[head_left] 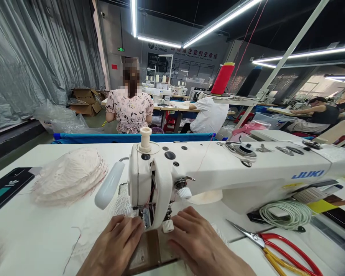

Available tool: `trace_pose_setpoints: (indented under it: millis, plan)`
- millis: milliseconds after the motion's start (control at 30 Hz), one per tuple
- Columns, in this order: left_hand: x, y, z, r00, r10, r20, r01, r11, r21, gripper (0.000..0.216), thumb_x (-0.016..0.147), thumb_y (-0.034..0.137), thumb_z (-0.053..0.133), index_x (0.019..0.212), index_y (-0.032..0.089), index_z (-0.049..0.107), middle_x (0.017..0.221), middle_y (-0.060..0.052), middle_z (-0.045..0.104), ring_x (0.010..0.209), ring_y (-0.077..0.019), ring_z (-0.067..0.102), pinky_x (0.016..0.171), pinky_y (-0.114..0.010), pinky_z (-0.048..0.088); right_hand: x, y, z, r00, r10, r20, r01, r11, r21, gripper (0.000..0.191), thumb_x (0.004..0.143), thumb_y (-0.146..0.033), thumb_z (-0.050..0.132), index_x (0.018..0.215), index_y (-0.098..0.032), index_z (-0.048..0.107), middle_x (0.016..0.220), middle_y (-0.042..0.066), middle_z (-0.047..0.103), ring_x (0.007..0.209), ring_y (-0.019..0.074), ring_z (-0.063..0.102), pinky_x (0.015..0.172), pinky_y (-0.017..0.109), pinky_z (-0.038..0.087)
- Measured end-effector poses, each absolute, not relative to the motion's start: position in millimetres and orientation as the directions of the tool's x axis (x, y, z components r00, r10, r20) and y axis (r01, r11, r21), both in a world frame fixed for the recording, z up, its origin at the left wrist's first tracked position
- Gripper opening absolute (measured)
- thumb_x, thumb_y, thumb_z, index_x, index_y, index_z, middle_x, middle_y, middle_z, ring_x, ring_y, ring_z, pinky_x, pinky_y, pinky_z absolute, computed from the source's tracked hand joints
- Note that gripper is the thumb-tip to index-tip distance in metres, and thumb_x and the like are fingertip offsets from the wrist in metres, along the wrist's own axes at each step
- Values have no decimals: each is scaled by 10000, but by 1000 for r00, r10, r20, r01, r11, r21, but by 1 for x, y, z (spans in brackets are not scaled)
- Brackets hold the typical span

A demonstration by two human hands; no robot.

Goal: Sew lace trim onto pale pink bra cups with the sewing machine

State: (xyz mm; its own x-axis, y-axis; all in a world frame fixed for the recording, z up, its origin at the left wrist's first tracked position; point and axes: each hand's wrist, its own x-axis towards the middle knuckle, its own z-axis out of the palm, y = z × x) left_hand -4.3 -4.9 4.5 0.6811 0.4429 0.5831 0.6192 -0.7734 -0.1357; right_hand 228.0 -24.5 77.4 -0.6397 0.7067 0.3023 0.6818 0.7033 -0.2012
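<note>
A white JUKI sewing machine stands in front of me. My left hand is left of its needle area, fingers bent and pressed together on white lace fabric. On the other side, my right hand has its fingers closed down by the presser foot, with a bit of the same white fabric showing past its edge. The fingertips and the fabric under them are partly hidden. A stack of white lace pieces with red thread ends lies to the left.
Red-handled scissors lie at right, over a yellow-handled tool. Behind them are a coiled pale cord and a yellow piece. A dark flat case lies far left. A red thread cone stands beyond the machine. Other people sit further off.
</note>
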Motion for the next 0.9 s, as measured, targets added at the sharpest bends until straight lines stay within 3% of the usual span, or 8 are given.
trace_pose_setpoints:
  millis: [167,400,533,667,800,900]
  plan:
    - [-3,-3,4,641,423,641,595,-801,-66,364,919,40,263,1036,146,591,942,-35,665,825,-143,579,875,-336,338,234,-25,65,-609,770,190,766,633,-111,166,868,-167,552,708,-179,509,773,16,555,667,142,520,574,257,358]
    - [-1,0,5,615,404,677,577,-816,-37,246,967,141,356,978,150,601,921,-2,673,805,-124,583,835,-307,354,227,-24,73,-706,665,242,591,742,-316,143,943,-137,410,886,-178,535,909,44,565,758,121,546,570,195,396]
    - [2,-1,6,573,424,701,567,-823,34,203,932,114,407,917,182,598,881,24,666,782,-123,582,806,-297,377,225,-32,65,-623,715,319,697,692,-190,98,903,-158,484,820,-170,536,827,53,570,738,164,533,530,226,394]
    - [4,-4,8,613,497,614,616,-787,23,221,880,52,427,907,202,588,907,24,660,803,-133,586,798,-295,395,219,-33,53,-621,697,358,728,683,-67,67,850,-124,536,796,-165,534,791,49,590,730,181,542,560,244,424]
    - [4,-4,12,630,485,607,620,-785,-16,206,885,82,414,916,190,587,869,10,649,784,-137,579,820,-313,371,213,-18,62,-687,680,257,667,730,-148,100,875,-110,497,835,-179,556,830,39,600,793,158,555,623,222,433]
    - [1,-3,13,656,448,607,586,-809,-37,201,894,135,413,952,189,598,880,-5,650,828,-144,573,843,-311,369,210,-6,64,-682,658,321,636,749,-185,131,910,-172,480,827,-175,580,830,52,607,760,150,552,617,221,426]
